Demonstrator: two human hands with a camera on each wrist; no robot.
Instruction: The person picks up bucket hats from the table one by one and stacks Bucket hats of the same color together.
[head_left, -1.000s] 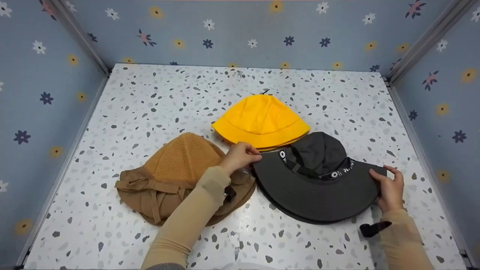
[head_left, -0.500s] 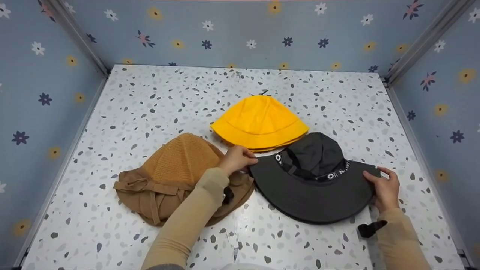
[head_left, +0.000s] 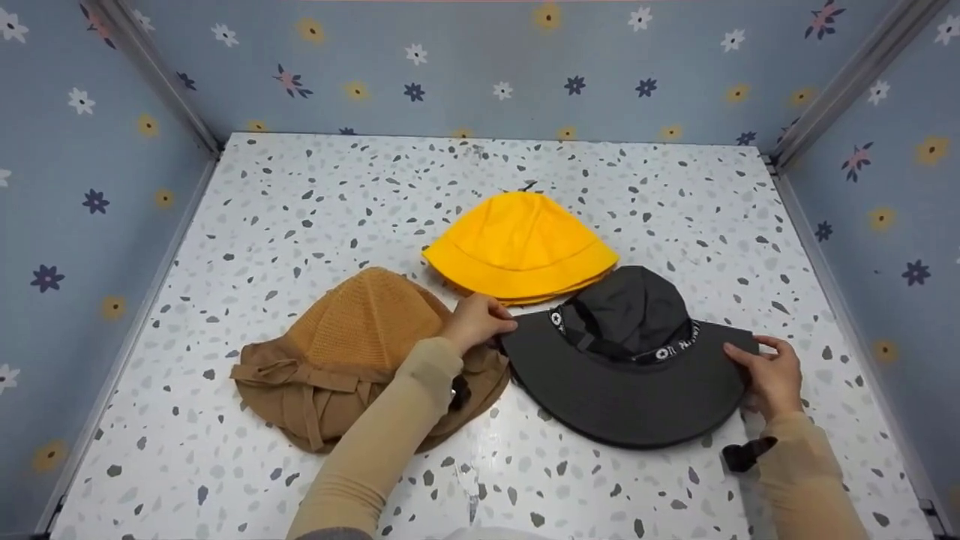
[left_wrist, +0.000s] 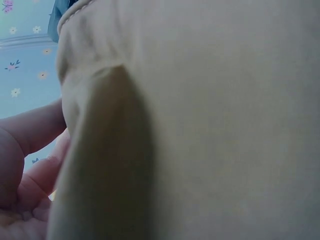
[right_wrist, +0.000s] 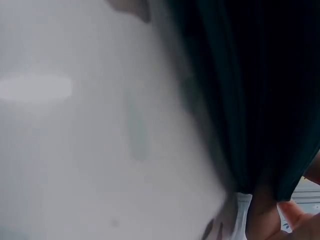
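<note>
A black wide-brimmed hat (head_left: 622,397) lies at the centre right in the head view, crown towards the back, with a white-lettered band around the crown. My left hand (head_left: 475,322) pinches the left end of its brim. My right hand (head_left: 775,375) holds the right end, thumb on top. In the right wrist view the dark brim (right_wrist: 250,90) shows layered edges between the fingers (right_wrist: 265,215). A brown hat (head_left: 360,322) with a knit crown and a tied bow lies left, partly behind my left forearm. Tan fabric (left_wrist: 210,120) fills most of the left wrist view.
A yellow bucket hat (head_left: 521,240) lies behind the other two, its brim close to the black crown. The speckled white table (head_left: 315,187) is enclosed by blue flowered panels (head_left: 465,60) at the back and both sides.
Both hands have shifted slightly left with the black hat, and its brim's left end sits a little lower in view. The brown and yellow hats stay in place.
</note>
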